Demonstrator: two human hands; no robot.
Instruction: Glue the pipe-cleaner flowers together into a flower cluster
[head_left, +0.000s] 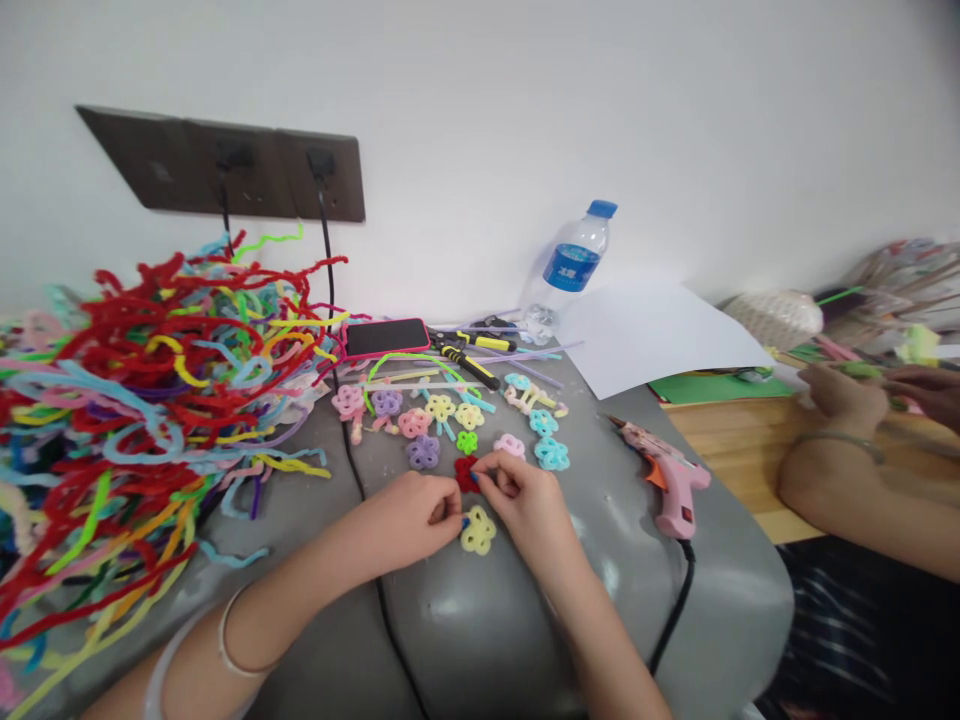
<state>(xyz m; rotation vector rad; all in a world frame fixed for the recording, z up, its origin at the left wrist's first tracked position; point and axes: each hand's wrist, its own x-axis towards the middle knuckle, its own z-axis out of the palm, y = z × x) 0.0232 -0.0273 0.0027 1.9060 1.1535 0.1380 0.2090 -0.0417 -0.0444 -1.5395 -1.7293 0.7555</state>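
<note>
My left hand [424, 512] is closed, its fingertips pinched at the left edge of a pale yellow pipe-cleaner flower [478, 531] on the grey surface. Just above that, my right hand [526, 495] pinches the right side of a red pipe-cleaner flower [465, 474], which its fingers partly cover. Beyond my hands lie several more looped flowers, among them a small green one [467, 442], a purple one [424, 452], a pink one [510, 445] and a blue one [552, 454].
Tangled pipe cleaners [165, 370] heap at left. Farther back are a phone [388, 338], yellow-black pliers [469, 372], a leaning water bottle [574, 262] and white paper [667, 335]. A pink glue gun [667, 475] lies right; a black cord [360, 470] crosses the surface. Another person's hands [844, 395] work at far right.
</note>
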